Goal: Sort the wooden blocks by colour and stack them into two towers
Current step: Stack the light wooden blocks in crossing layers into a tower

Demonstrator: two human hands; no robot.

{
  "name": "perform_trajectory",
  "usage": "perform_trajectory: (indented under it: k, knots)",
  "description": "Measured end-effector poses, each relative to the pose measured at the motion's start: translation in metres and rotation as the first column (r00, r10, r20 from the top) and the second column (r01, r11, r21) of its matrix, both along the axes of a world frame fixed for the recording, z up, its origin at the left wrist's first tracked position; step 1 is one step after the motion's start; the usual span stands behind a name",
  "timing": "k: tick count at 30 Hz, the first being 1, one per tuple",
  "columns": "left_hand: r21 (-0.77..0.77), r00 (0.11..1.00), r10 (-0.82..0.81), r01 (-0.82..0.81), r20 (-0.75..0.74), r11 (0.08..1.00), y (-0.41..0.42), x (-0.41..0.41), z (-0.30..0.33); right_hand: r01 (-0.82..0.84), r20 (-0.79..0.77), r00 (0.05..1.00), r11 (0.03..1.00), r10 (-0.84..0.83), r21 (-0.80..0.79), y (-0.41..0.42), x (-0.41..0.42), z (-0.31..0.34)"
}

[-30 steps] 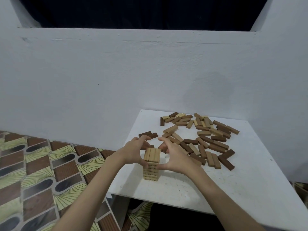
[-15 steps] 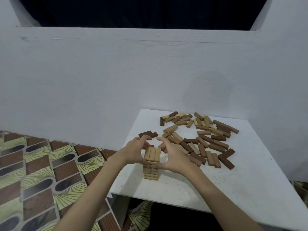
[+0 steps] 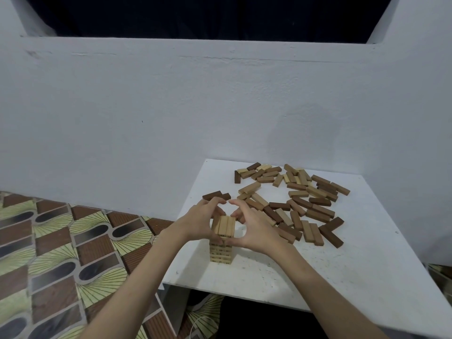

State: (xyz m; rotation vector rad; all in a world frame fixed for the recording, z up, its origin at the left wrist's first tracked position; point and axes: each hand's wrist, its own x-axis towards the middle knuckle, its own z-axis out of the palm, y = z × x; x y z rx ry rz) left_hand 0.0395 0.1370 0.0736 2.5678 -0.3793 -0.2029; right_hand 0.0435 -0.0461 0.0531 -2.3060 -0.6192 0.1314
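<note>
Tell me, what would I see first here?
First, two hands, the left hand and the right hand, cupped round the top of a small pale tower near the front of the white table. Next, the heap of loose blocks, light and dark mixed, spread behind and to the right of it.

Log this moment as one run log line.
light tower up | left hand, right hand squeezing top layer | dark tower not begun | loose blocks on table

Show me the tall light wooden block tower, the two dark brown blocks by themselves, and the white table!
Light wooden block tower [image 3: 221,252], head view: front face.
Two dark brown wooden blocks [image 3: 215,195], head view: top.
White table [image 3: 342,272], head view: bare top.
</note>
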Motion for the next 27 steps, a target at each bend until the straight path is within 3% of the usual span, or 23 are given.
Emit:
perform_trajectory:
  k: [27]
  knots:
    - [0.009, 0.999, 0.001, -0.001, 0.047, 1.000, -0.0027, -0.0011, -0.0034, -0.025, 0.017, 1.000, 1.000, 0.025, -0.005, -0.0007, 0.0002, 0.0000]
